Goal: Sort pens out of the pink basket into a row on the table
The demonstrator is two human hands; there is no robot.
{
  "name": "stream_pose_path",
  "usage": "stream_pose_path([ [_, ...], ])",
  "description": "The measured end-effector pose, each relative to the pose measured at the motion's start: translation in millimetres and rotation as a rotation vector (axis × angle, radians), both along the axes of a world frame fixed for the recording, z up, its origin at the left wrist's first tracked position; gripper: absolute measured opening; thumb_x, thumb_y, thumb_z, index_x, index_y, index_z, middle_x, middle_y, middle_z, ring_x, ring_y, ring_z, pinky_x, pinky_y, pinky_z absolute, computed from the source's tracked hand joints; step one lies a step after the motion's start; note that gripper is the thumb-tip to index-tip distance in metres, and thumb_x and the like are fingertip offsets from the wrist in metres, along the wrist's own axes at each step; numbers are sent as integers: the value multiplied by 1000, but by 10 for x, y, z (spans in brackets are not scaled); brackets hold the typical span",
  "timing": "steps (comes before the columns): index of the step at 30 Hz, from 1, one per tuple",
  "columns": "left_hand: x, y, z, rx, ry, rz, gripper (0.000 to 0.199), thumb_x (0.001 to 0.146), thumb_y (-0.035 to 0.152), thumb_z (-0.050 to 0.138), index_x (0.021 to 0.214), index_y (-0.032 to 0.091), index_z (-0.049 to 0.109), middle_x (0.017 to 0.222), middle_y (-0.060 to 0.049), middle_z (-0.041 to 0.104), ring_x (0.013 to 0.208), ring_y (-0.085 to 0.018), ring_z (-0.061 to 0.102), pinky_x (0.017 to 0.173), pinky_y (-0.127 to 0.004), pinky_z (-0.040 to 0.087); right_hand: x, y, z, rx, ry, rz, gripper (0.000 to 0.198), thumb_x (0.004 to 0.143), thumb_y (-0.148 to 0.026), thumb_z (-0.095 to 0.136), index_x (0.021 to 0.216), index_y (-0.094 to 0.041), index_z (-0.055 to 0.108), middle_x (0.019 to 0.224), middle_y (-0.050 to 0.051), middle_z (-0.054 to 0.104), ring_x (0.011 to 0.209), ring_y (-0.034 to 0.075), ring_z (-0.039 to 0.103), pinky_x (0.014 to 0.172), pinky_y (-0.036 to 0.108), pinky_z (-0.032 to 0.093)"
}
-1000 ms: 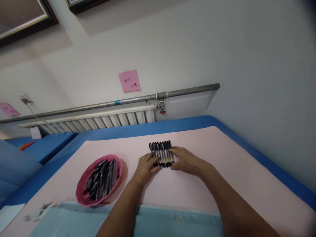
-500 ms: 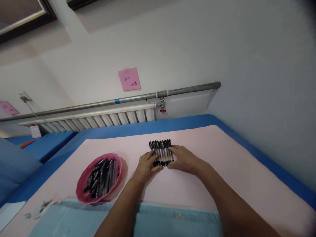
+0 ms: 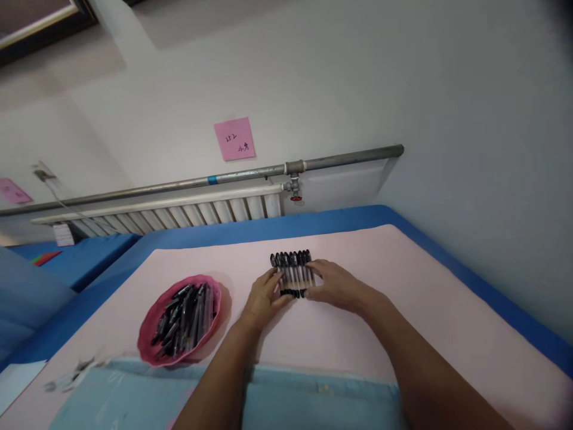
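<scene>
A row of clear pens with black caps (image 3: 295, 275) lies side by side on the pink table cover, caps pointing toward the wall. My left hand (image 3: 259, 300) holds the row at its left side, fingers bent along the outer pen and thumb by the near ends. At the opposite side my right hand (image 3: 335, 286) grips the row, its fingers near the caps and its thumb at the near ends. Between them the two hands press the pens together. To the left stands a pink scalloped basket (image 3: 144, 337) with many similar loose pens (image 3: 185, 316) in it.
A pink cover (image 3: 430, 310) lies over the blue table (image 3: 349, 215). Light blue cloth (image 3: 322, 403) spans the near edge. Behind the table are a white radiator (image 3: 215, 210), a metal pipe (image 3: 349, 158) with a red valve, and a pink note (image 3: 234, 138) on the wall.
My left fingertips have drawn back slightly to the left from over the pens. My right hand stays in nearly the same place, and the view has shifted a little.
</scene>
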State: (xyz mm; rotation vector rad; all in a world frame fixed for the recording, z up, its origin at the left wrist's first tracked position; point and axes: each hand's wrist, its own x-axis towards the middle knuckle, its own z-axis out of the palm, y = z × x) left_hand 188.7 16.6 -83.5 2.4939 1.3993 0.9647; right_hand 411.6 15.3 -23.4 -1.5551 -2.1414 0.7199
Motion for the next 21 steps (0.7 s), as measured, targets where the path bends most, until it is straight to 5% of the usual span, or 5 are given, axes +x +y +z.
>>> stream_pose_path([
  [5,-107,-32,12,-75,-16,30,45,69,29,65,113,20,58,120,-10,57,113,-24,50,98,-44,40,141,1,-11,-96,101,14,56,62,-24,63,118,-20,55,113,8,59,96,23,57,74,29,46],
  [21,-51,-14,44,-83,-13,9,39,70,29,64,108,19,61,120,-11,59,113,-25,51,97,-46,38,56,43,-37,-24,109,43,51,57,-16,65,108,-19,61,113,8,59,105,25,51,88,33,39],
])
